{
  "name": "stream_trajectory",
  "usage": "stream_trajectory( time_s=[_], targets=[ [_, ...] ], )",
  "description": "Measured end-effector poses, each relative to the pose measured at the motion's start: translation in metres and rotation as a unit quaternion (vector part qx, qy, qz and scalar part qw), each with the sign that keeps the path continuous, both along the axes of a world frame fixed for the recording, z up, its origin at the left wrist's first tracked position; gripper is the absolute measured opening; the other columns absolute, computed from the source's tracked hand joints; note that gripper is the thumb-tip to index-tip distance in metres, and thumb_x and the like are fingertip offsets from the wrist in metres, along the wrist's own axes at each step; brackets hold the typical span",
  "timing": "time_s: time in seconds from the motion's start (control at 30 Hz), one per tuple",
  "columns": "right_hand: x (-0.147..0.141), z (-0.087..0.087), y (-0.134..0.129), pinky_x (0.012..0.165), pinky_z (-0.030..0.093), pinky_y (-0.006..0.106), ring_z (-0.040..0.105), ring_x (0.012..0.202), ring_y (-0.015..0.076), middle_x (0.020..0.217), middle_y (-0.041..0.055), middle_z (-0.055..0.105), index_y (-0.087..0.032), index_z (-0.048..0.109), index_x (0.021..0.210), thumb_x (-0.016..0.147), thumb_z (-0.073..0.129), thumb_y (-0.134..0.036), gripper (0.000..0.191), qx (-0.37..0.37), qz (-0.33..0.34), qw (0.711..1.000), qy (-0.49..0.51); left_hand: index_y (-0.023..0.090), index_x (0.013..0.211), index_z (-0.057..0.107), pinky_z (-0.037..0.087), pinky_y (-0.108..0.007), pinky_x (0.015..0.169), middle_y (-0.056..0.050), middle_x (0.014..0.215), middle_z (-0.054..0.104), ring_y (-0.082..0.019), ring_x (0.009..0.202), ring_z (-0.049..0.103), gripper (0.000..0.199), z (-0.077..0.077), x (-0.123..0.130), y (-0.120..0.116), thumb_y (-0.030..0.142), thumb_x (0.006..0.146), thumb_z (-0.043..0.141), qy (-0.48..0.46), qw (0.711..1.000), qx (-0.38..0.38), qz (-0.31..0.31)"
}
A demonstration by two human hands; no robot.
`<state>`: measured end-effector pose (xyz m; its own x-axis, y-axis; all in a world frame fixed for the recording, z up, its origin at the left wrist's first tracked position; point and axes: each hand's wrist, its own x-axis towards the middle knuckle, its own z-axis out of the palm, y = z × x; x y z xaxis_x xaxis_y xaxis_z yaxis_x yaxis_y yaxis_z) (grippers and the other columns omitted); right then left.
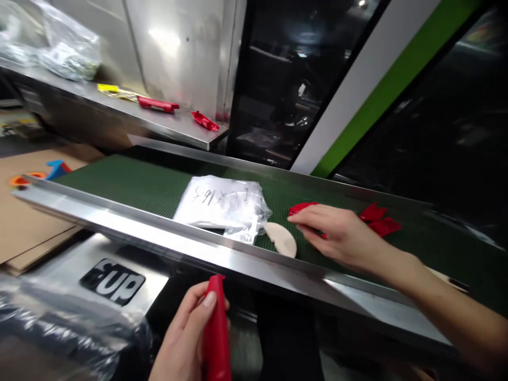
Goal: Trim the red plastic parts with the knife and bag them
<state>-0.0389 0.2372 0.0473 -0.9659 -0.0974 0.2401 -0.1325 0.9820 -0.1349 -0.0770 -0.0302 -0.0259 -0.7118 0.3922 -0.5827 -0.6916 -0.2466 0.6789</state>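
Clamping red bar (217, 338) in left fingers (194, 296), can't tell if pinching red piece (300, 208) with right fingers (313, 216), could easily knock cream disc (284, 241) beside them by sweeping low.

The left hand (184, 333) grips a long red part (217, 338) beside the metal rail (222, 256); the right hand (337, 230) is at another red piece (303, 207) over the green belt (127, 182); a marked plastic bag (218, 203) lies nearby.

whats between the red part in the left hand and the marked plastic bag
In the head view, the near metal side rail runs between the red part in the left hand and the marked plastic bag on the green conveyor belt.
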Motion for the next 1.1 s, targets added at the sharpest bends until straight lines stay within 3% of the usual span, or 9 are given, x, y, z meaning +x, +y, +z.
stream_trajectory(
  time_s=[0.13, 0.27, 0.37, 0.47, 0.7, 0.83, 0.97, 1.1],
  targets=[
    [-0.06, -0.023, -0.042, 0.073, 0.046, 0.029, 0.06, 0.08, 0.0163, 0.091, 0.0056, 0.067, -0.019, 0.068, 0.094, 0.093, 0.048, -0.022, 0.021, -0.044, 0.045, 0.997, -0.044, 0.023, 0.097, 0.059, 0.037, -0.019, 0.046, 0.0, 0.077, 0.06, -0.009, 0.054, 0.05, 0.041, 0.0, -0.003, -0.012, 0.055, 0.073, 0.069, -0.049, 0.998, 0.036, -0.003],
    [-0.091, -0.042, -0.05, 0.067, 0.04, 0.027, 0.057, 0.076, 0.0153, 0.084, 0.0031, 0.064, -0.018, 0.067, 0.084, 0.087, 0.062, -0.025, 0.009, -0.037, 0.067, 0.991, -0.114, 0.024, 0.101, 0.062, 0.047, -0.023, 0.06, -0.002, 0.087, 0.065, -0.015, 0.074, 0.06, 0.038, 0.005, -0.007, -0.031, 0.05, 0.075, 0.07, -0.061, 0.997, 0.023, 0.028],
    [-0.096, -0.05, -0.046, 0.065, 0.039, 0.025, 0.056, 0.074, 0.0149, 0.08, 0.0027, 0.063, -0.017, 0.065, 0.079, 0.084, 0.064, -0.025, 0.009, -0.037, 0.066, 0.986, -0.15, 0.024, 0.1, 0.062, 0.048, -0.024, 0.063, -0.002, 0.088, 0.066, -0.015, 0.076, 0.06, 0.033, 0.011, -0.01, -0.041, 0.047, 0.078, 0.068, -0.062, 0.997, 0.013, 0.053],
    [-0.094, -0.052, -0.041, 0.067, 0.039, 0.026, 0.054, 0.071, 0.014, 0.077, 0.0028, 0.062, -0.017, 0.062, 0.076, 0.089, 0.055, -0.024, 0.017, -0.046, 0.072, 0.984, -0.153, 0.022, 0.099, 0.063, 0.048, -0.024, 0.064, -0.003, 0.088, 0.066, -0.015, 0.075, 0.06, 0.033, 0.013, -0.011, -0.047, 0.047, 0.078, 0.068, -0.062, 0.997, 0.01, 0.054],
    [-0.083, -0.036, -0.033, 0.068, 0.041, 0.027, 0.056, 0.073, 0.0148, 0.08, 0.0035, 0.063, -0.018, 0.061, 0.084, 0.091, 0.046, -0.025, 0.018, -0.084, 0.019, 0.994, -0.065, 0.025, 0.097, 0.059, 0.045, -0.019, 0.059, 0.002, 0.079, 0.056, -0.011, 0.069, 0.054, 0.029, 0.007, -0.013, -0.05, 0.046, 0.079, 0.068, 0.002, 1.0, 0.005, -0.018],
    [-0.079, -0.032, -0.034, 0.066, 0.041, 0.027, 0.056, 0.072, 0.0145, 0.081, 0.0032, 0.064, -0.017, 0.062, 0.084, 0.088, 0.051, -0.024, 0.014, -0.102, -0.013, 0.995, -0.015, 0.022, 0.096, 0.056, 0.037, -0.019, 0.049, 0.003, 0.073, 0.053, -0.008, 0.055, 0.045, 0.033, 0.008, -0.033, -0.034, 0.043, 0.076, 0.072, 0.163, 0.985, -0.048, -0.043],
    [-0.079, -0.03, -0.042, 0.064, 0.042, 0.027, 0.056, 0.07, 0.0139, 0.08, 0.0024, 0.063, -0.017, 0.062, 0.084, 0.085, 0.054, -0.022, 0.01, -0.125, -0.006, 0.992, 0.023, 0.019, 0.096, 0.052, 0.046, -0.025, 0.07, -0.003, 0.095, 0.06, -0.015, 0.079, 0.058, 0.033, 0.016, -0.077, 0.004, 0.034, 0.076, 0.073, 0.383, 0.921, -0.056, -0.044],
    [-0.075, -0.024, -0.054, 0.065, 0.043, 0.028, 0.056, 0.07, 0.0137, 0.08, 0.0021, 0.062, -0.017, 0.062, 0.083, 0.084, 0.056, -0.021, 0.007, -0.143, 0.023, 0.988, 0.047, 0.018, 0.09, 0.053, 0.044, -0.028, 0.072, 0.0, 0.084, 0.056, -0.015, 0.079, 0.054, 0.038, 0.022, -0.113, 0.046, 0.026, 0.065, 0.08, 0.45, 0.888, -0.024, -0.091]
  ],
)
